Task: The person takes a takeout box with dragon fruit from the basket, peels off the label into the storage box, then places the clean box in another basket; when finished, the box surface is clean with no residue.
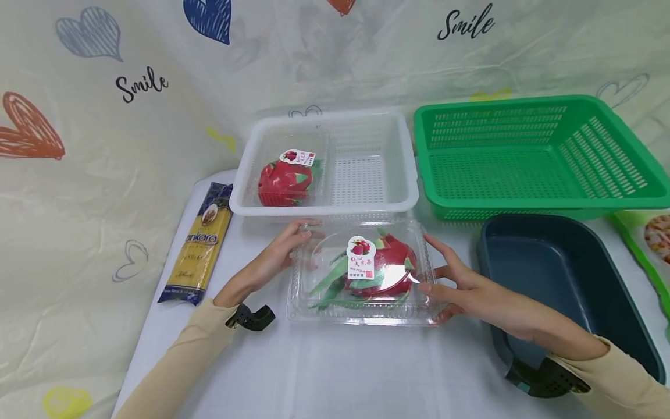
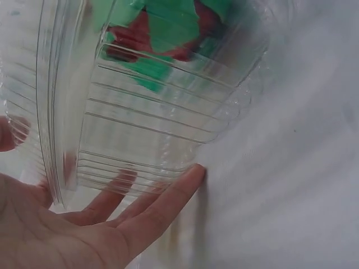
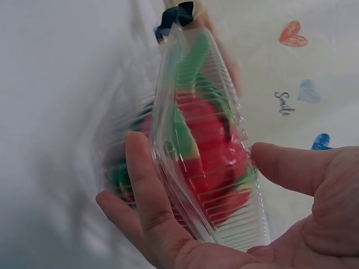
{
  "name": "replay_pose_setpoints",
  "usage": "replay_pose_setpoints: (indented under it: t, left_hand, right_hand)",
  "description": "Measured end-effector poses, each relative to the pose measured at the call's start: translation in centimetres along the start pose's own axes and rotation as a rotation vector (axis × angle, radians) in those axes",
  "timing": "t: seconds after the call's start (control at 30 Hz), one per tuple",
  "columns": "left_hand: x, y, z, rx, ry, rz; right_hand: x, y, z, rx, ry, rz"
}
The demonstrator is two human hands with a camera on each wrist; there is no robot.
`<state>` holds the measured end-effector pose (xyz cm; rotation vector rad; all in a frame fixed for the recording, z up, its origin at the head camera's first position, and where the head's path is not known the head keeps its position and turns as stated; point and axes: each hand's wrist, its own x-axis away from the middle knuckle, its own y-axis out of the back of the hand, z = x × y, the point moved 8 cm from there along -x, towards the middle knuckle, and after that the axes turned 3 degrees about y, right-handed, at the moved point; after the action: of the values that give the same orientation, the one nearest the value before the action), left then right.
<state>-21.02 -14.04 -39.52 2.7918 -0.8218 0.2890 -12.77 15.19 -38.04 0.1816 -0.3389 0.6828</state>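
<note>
A clear plastic clamshell box [image 1: 361, 318] with a red dragon fruit [image 1: 394, 262] inside is closed, a white label [image 1: 361, 265] on its lid. My left hand [image 1: 280, 253] holds the box's left side. In the left wrist view, that hand's fingers [image 2: 162, 216] lie along the ribbed wall. On the opposite side my right hand [image 1: 460, 285] grips the box between thumb and fingers. The right wrist view shows the thumb [image 3: 286, 168] at the lid and fingers at the lower half. Behind it, a similar boxed dragon fruit [image 1: 282, 183] sits in the left part of a white basket [image 1: 324, 209].
A green basket [image 1: 523, 203] stands at the back right. Nearer, a dark blue basin [image 1: 549, 262] lies under my right forearm. A yellow and blue pasta packet [image 1: 201, 244] is at the left table edge. Another green-edged packet [image 1: 641, 244] shows at far right.
</note>
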Motion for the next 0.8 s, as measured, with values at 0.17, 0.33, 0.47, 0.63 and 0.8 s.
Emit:
replay_pose_setpoints:
  t: [0.17,0.33,0.47,0.63,0.8]
  left_hand:
    - [-0.1,0.0,0.0,-0.012,-0.005,-0.01]
    - [-0.3,0.2,0.1,-0.001,-0.008,-0.028]
    - [-0.5,0.3,0.1,0.004,-0.006,-0.039]
    - [-0.2,0.3,0.3,0.01,0.013,-0.05]
    - [0.9,1.1,0.9,-0.007,0.069,-0.11]
  right_hand:
    - [-0.1,0.5,0.2,0.009,0.007,0.005]
    - [-0.2,1.0,0.4,0.025,0.014,0.006]
    - [-0.3,1.1,0.3,0.029,0.002,0.012]
    - [-0.4,1.2,0.2,0.028,-0.005,0.01]
    - [0.1,1.8,0.5,0.073,-0.001,-0.03]
